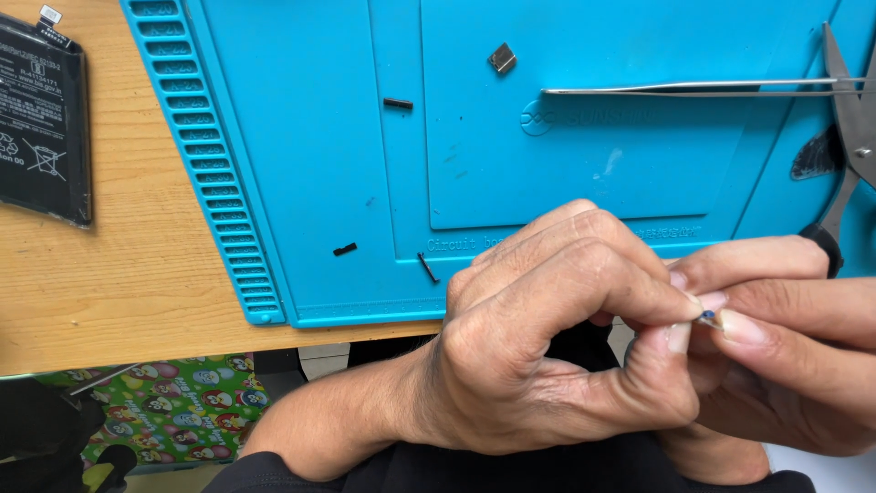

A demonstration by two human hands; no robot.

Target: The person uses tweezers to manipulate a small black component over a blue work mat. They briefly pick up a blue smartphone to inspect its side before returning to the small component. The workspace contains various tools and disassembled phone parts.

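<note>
A blue work mat [301, 155] covers the wooden table [119, 274], tweezers [693, 88] lying along its top. At its near edge, the left hand [538, 338] and right hand [776, 338] pinch a tiny blue part [709, 315] between meeting fingertips.

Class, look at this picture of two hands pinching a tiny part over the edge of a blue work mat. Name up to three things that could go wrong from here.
1. The tiny blue part is pinched only by fingertips of the left hand and right hand, past the desk edge; if it slips, it would likely fall to the floor.
2. Small black pieces lie loose on the blue mat; a wrist could sweep them off.
3. The tweezers and scissors lie near the right hand; a sudden move might catch them.
</note>
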